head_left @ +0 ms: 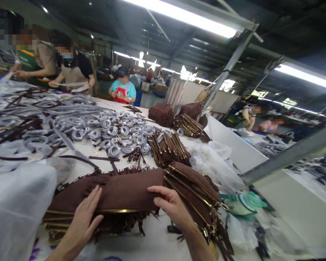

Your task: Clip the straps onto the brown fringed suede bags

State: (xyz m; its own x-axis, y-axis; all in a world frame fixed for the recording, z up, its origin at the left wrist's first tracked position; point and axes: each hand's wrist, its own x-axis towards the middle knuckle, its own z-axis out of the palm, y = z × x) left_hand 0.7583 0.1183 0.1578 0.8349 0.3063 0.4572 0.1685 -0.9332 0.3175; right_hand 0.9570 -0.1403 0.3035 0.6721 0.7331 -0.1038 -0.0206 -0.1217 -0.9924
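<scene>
A brown suede fringed bag (125,194) with a gold zipper lies on top of a stack of the same bags near the table's front edge. My left hand (84,217) rests flat on its left end, fingers stretched out. My right hand (171,203) curls over its right end, thumb under the edge and fingers on top, gripping it. More brown bags with gold zippers (198,192) lean in a row just right of my right hand.
Coiled grey straps (116,136) and dark straps cover the white table (152,235) behind. Further bag stacks (168,146) stand mid-table. Clear plastic bags (16,203) lie left, a teal bottle (244,203) right. Several people work at the far end.
</scene>
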